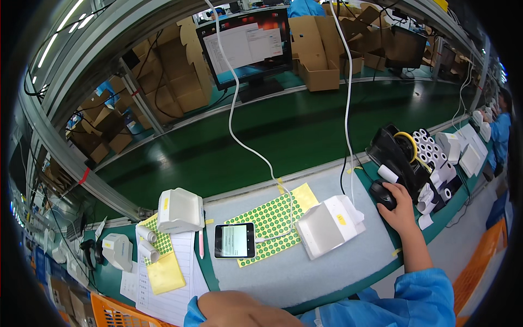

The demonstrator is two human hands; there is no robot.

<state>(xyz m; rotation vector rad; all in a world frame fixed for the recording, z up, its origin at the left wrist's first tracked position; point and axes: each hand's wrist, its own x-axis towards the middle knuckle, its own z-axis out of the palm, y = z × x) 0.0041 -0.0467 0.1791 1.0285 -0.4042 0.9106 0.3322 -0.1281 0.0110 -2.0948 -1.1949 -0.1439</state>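
Observation:
My right hand (399, 207) rests over a black computer mouse (383, 194) at the right of the work surface, its fingers curved on the mouse. My left forearm (239, 309) crosses the lower edge, bare below a blue sleeve; its hand is out of the picture. Ahead of that forearm lies a smartphone-like handheld device (235, 240) with a lit screen. A white cable (274, 238) runs to its right side. The device partly covers a yellow sheet of round green stickers (272, 218). Right of the sheet sits a white cradle-shaped device (330, 225) with a yellow tag.
A grey mat (294, 283) covers the bench. At left are another white device (180, 210), paper rolls (147, 249), a yellow pad (166, 273) and a pink pen (201, 243). Label rolls (429, 146) stand at right. Beyond the green conveyor belt (218, 147) is a monitor (245, 46).

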